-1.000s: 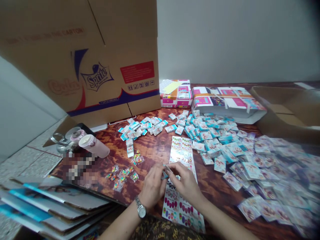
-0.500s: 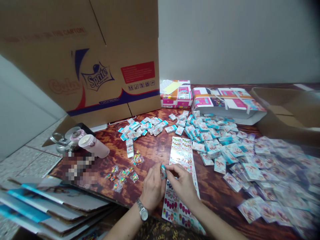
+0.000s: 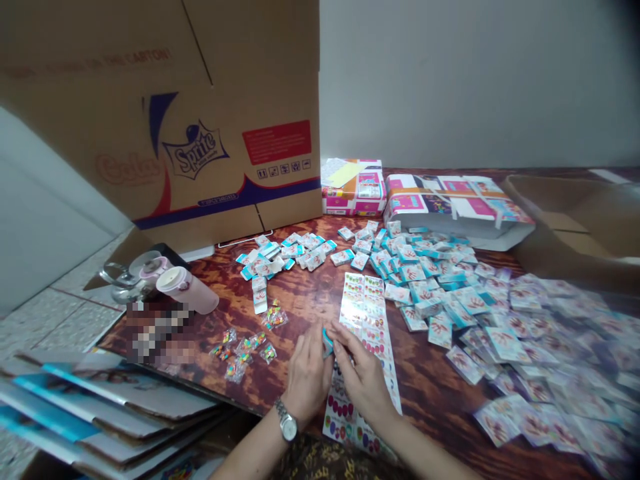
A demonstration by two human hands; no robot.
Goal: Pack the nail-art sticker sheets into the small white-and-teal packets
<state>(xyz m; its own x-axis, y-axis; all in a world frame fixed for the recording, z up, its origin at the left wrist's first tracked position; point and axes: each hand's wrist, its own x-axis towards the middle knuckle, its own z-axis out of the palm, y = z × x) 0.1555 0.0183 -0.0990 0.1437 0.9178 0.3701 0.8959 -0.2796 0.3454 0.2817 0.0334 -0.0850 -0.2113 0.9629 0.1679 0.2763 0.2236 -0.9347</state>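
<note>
left hand (image 3: 307, 377), right hand (image 3: 363, 383) shifted lower, grips pinching teal-edged card (image 3: 327, 343), over sticker sheet (image 3: 363, 313)

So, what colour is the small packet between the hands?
The small packet shows a turquoise edge, clearest in the head view.

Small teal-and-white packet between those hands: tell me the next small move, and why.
Probably set the small teal-and-white packet down on the spread of similar packets to the right: the left hand and right hand are both at it, and the printed sheet lies right beside them.
</note>
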